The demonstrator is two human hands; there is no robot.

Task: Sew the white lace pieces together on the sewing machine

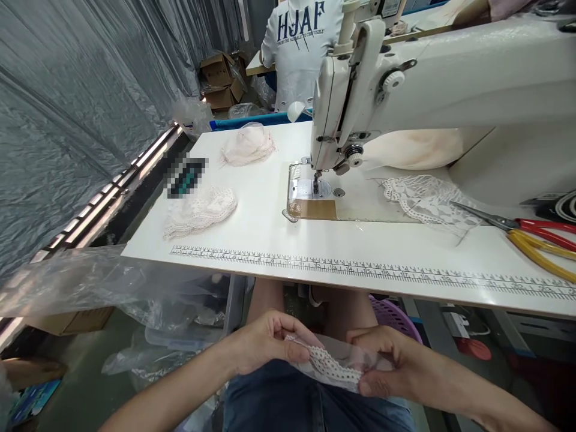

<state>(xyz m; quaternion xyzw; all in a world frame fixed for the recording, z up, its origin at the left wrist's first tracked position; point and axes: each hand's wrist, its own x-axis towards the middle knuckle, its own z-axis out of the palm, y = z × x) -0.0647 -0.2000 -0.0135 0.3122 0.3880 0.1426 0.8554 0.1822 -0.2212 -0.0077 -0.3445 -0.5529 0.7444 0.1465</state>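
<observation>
Above my lap, a strip of white lace trim on sheer fabric (335,366) stretches between my two hands. My left hand (281,345) pinches its left end between thumb and fingers. The right end is gripped by my right hand (387,363), thumb in front and fingers behind. A dotted lace edge faces me along the piece. Both hands are below the front edge of the sewing table (270,240), apart from it. The sewing machine (335,114) stands beyond, its needle and presser foot over the metal plate, with no fabric visible under them.
Folded lace pieces (202,213) and a pale pink fabric bundle (249,145) lie on the table's left. At right are more lace (427,198) and scissors (517,225) with red and yellow handles. A printed ruler (324,264) follows the front edge. A person in a white shirt (301,54) sits ahead.
</observation>
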